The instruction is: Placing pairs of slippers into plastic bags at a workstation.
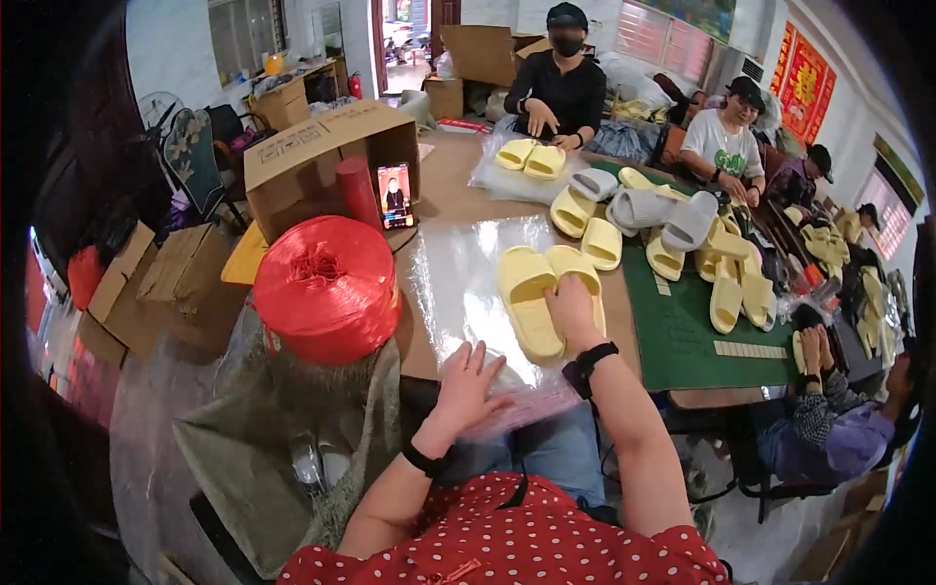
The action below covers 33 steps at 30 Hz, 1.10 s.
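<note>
A pair of yellow slide slippers (531,307) lies side by side over a stack of clear plastic bags (445,292) on the table in front of me. My right hand (573,310) grips the pair where the two straps meet; its fingertips are partly hidden inside the slippers. Left of them, my left hand (468,388) presses on the bags' near edge with its fingers spread and nothing held. Just beyond the pair lie two more yellow slippers (601,244). Grey slippers (688,222) and several yellow ones are heaped on the green mat (673,341) to the right.
A big red roll of plastic twine (327,290) stands at the left, beside a lit phone (394,197) and an open cardboard box (327,146). Across the table a masked co-worker (558,93) handles yellow slippers on plastic. Other people sit along the right. Sackcloth (292,439) hangs at the near left.
</note>
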Each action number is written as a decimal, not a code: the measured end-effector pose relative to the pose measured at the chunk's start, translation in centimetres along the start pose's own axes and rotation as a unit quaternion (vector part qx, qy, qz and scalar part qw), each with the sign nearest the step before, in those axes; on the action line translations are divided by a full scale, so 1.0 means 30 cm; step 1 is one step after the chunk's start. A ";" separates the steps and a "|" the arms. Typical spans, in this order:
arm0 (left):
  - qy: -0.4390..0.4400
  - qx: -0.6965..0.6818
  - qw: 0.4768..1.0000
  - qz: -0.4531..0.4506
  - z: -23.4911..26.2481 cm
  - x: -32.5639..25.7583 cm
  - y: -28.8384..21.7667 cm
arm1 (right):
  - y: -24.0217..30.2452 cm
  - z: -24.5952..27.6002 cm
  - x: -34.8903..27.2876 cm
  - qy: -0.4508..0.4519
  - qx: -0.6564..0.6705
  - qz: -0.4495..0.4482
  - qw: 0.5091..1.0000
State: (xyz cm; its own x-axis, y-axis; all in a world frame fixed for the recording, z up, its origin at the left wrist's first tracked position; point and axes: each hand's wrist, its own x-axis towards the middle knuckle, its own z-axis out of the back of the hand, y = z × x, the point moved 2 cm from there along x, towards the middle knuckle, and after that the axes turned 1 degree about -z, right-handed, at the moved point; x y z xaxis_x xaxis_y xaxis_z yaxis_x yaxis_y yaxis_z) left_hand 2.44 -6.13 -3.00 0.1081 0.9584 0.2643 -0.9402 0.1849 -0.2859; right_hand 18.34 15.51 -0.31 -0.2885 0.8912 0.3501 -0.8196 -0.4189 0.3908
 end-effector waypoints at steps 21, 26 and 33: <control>0.087 -0.115 0.989 0.025 0.049 0.047 0.038 | 0.002 0.162 -0.347 -0.022 0.073 0.017 0.997; 0.047 -0.100 0.994 0.013 0.040 0.042 0.025 | -0.045 0.212 -0.352 -0.058 0.077 0.005 0.995; 0.112 -0.055 0.992 0.027 0.133 0.090 -0.019 | 0.044 0.256 -0.326 -0.052 0.119 0.016 0.991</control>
State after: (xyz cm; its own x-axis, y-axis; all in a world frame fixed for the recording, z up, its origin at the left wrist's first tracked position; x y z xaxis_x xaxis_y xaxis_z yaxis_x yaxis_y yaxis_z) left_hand 1.97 -4.53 1.54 0.1396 0.9895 0.0379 -0.9072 0.1432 -0.3957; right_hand 23.88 4.90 3.32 -0.2505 0.8593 0.4460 -0.6673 -0.4870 0.5635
